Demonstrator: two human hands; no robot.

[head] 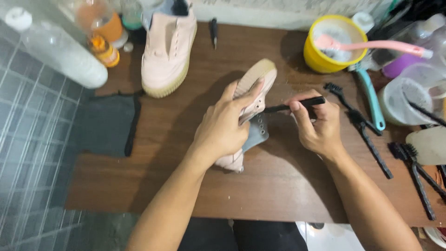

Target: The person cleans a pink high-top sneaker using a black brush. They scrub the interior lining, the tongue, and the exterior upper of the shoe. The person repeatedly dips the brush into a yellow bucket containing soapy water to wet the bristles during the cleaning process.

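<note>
head view:
left hand (222, 128): clamped round pale pink sneaker (253, 90), held tilted above the brown wood-grain table (278, 186); cream ribbed sole faces up, grey tongue with eyelets hangs below.
right hand (318, 123): pinching thin black brush (292, 105), tip at the sneaker's side.
second sneaker (168, 49): matching pink, upright at table's far edge.
yellow bowl (320, 58): round, white foam inside, pink brush (371, 45) resting in it.
dark cloth (111, 123): flat, left of the sneaker.

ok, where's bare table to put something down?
Bare wood along the table's near edge, below both hands, and between the dark cloth and the left hand. The right side is crowded: yellow bowl, black brushes, teal brush, containers.
</note>
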